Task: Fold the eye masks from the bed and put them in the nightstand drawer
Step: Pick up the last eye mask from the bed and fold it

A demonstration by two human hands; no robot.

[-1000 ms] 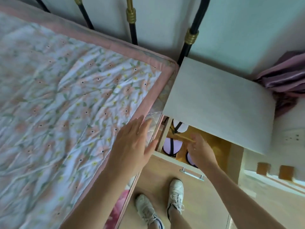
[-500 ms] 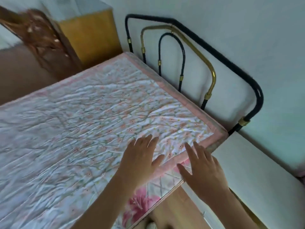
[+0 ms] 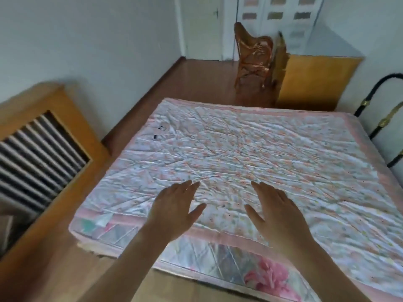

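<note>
The bed (image 3: 250, 149) fills the middle of the view under a wrinkled floral sheet with a pink border. One pale eye mask (image 3: 161, 131) with dark marks lies near the bed's far left corner, small and blurred. My left hand (image 3: 174, 211) and my right hand (image 3: 277, 214) hover side by side over the bed's near edge, palms down, fingers spread, holding nothing. Both are far from the mask. The nightstand and its drawer are out of view.
A wooden cabinet with a slatted grille (image 3: 37, 147) stands left of the bed. A wicker chair (image 3: 253, 55) and a yellow wooden cabinet (image 3: 314, 81) stand beyond the far side. The black and gold bedframe (image 3: 383, 118) rises at right. Wood floor surrounds the bed.
The view swung left from the nightstand drawer to the whole bed. My right hand came out of the drawer, and both hands now hover open over the sheet.
</note>
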